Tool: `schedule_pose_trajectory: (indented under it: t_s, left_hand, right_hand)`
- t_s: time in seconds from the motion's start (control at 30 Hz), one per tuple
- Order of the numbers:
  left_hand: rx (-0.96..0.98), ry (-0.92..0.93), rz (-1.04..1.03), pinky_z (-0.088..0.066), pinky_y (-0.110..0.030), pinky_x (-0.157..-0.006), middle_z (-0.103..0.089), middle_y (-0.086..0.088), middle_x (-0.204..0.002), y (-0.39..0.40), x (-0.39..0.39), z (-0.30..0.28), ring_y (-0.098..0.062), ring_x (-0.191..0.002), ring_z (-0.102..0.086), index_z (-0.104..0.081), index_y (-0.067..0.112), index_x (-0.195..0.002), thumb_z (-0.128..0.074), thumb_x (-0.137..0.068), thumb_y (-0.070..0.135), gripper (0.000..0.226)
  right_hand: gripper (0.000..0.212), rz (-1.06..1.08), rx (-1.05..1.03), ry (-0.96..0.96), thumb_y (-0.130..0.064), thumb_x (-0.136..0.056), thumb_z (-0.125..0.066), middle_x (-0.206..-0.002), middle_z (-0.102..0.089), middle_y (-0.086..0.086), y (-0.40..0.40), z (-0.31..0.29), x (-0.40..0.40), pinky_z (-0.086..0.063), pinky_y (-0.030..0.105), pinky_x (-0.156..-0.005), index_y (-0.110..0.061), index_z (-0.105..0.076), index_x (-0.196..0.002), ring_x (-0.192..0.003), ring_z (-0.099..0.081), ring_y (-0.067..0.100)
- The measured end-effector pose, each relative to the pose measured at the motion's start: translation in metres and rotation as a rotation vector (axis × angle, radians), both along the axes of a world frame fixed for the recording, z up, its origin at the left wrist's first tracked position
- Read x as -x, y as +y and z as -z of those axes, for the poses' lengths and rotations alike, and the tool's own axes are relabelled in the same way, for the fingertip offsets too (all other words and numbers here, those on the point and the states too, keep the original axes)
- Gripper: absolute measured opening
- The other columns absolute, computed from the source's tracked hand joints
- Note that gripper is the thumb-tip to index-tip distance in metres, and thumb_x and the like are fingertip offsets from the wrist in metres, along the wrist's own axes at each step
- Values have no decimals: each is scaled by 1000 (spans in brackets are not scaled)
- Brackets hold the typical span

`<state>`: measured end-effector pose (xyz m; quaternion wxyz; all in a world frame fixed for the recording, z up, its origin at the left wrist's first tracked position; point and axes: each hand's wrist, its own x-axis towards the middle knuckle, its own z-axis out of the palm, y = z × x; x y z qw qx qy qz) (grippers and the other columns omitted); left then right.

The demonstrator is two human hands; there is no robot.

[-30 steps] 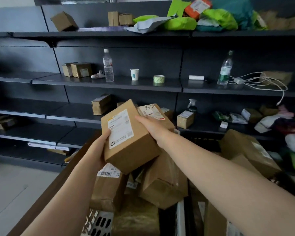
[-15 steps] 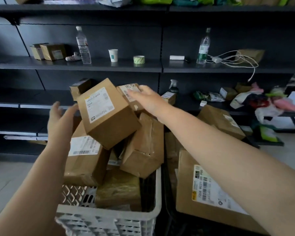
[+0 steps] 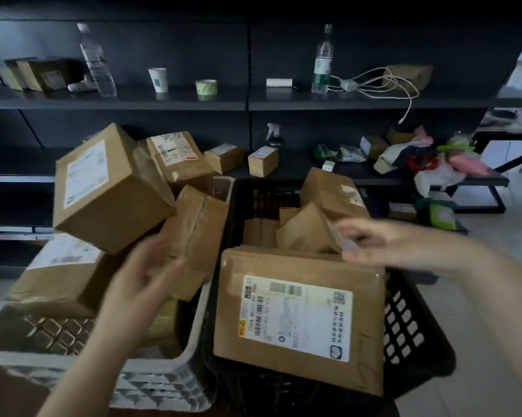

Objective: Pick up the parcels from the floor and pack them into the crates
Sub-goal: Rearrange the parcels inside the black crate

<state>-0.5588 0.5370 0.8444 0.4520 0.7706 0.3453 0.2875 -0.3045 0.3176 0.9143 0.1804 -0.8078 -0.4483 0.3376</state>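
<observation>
Both blurred: left hand (image 3: 145, 266) and right hand (image 3: 371, 245), fingers loosely spread, empty, above the crated parcels (image 3: 298, 317).

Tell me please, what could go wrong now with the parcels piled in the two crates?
1. The tilted box sits high on the heap in the white crate, above the rim; neither hand holds it, so it may slide off.
2. The big labelled parcel leans over the black crate's near edge and could tip out toward the person.
3. Both crates look nearly full, so further parcels may not settle.
</observation>
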Motion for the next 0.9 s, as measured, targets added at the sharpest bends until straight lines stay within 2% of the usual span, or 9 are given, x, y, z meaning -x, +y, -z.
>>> schedule_pose_trajectory:
  t_s: [0.07,0.13,0.27,0.37,0.5,0.57,0.63,0.8,0.9]
  left_hand:
    - [95,182,107,-45,-19,-65,-63,19,-98,-27,-16,19,4,-88,-58,-54,38,-110,-60,-64,62,52]
    - [153,223,102,-52,-29,-71,-70,11,-88,-46,-32,29,-5,-85,-64,-62,30,-98,-67,-72,50,33]
    - [250,-32,6,-49,-23,-65,-71,19,-83,-55,-43,15,-6,-81,-67,-67,37,-86,-70,-54,57,38]
    - [423,-386,152,-53,-21,-68,-69,14,-107,-37,-56,-19,-8,-94,-67,-65,42,-105,-73,-63,55,45]
    - [505,-366,189,-52,-43,-82,-50,15,-123,-27,-111,-39,-17,-116,-52,-41,53,-124,-73,-55,63,77]
    - [619,-288,306,-50,-51,-82,-54,15,-119,-33,-140,-34,-24,-121,-48,-35,57,-126,-72,-59,63,77]
    - [719,-321,369,-56,-45,-69,-59,7,-124,-31,-157,-25,-25,-114,-55,-37,54,-128,-71,-61,60,76]
    - [961,-278,154,-54,-44,-65,-72,-2,-105,23,-177,-21,-28,-101,-63,-59,35,-113,-67,-53,59,65]
    - [1017,-129,90,-53,-47,-66,-70,-7,-100,48,-194,-13,-32,-96,-61,-60,29,-107,-68,-60,57,55]
  right_hand:
    - [122,-4,110,93,-91,-31,-59,-138,-34,-23,-16,21,-4,-39,17,-97,-50,-20,-139,-120,-40,-3]
    - [114,81,13,210,-77,-32,-72,-139,-37,-17,-22,38,0,-37,25,-105,-53,-25,-132,-123,-42,3]
    - [86,289,-388,458,-52,-35,-80,-112,-66,-8,-30,54,5,-50,24,-77,-38,-54,-115,-96,-64,5]
    - [74,515,-625,718,-41,-34,-83,-84,-74,-7,-27,43,-11,-52,27,-58,-30,-60,-103,-74,-70,8]
    - [63,744,-844,962,-41,-46,-85,-107,-64,6,7,22,-31,-57,44,-58,-30,-57,-101,-98,-62,28]
    - [61,775,-837,964,-40,-51,-85,-108,-64,6,30,20,-28,-57,45,-60,-28,-57,-104,-99,-61,28]
    - [68,782,-786,915,-46,-56,-83,-113,-63,5,52,25,-22,-58,44,-61,-27,-54,-114,-101,-61,27]
    - [99,746,-582,643,-89,-35,-58,-136,-48,-2,76,43,-32,-51,47,-88,-44,-50,-123,-120,-49,27]
    - [90,787,-528,391,-87,-64,-43,-141,-47,-1,78,58,-53,-39,45,-104,-34,-42,-137,-124,-47,24]
